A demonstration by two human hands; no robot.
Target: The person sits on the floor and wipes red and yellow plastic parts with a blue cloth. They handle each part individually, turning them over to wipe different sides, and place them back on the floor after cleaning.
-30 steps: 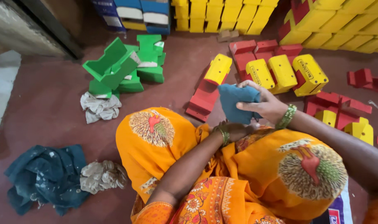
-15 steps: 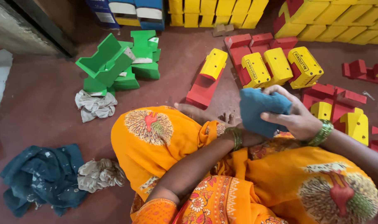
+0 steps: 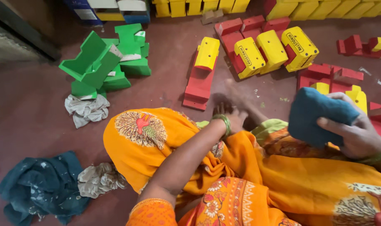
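Painted red, yellow and green wooden blocks [image 3: 249, 56] litter a dark red floor [image 3: 27, 121]. Right hand [image 3: 357, 134] grips a blue block [image 3: 318, 115] above the orange-draped lap; left hand [image 3: 236, 117] is blurred near the floor, its grip impossible to tell.

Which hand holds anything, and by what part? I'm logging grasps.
The right hand grips a blue cloth pad by its right side; the left hand is blurred, apparently empty.

A blue block [image 3: 313, 115], green [image 3: 102, 62], yellow [image 3: 274, 50] and red pieces [image 3: 198, 86], orange peacock-patterned cloth [image 3: 157, 142].

dusty maroon floor [image 3: 27, 113], perhaps concrete; dim corner.
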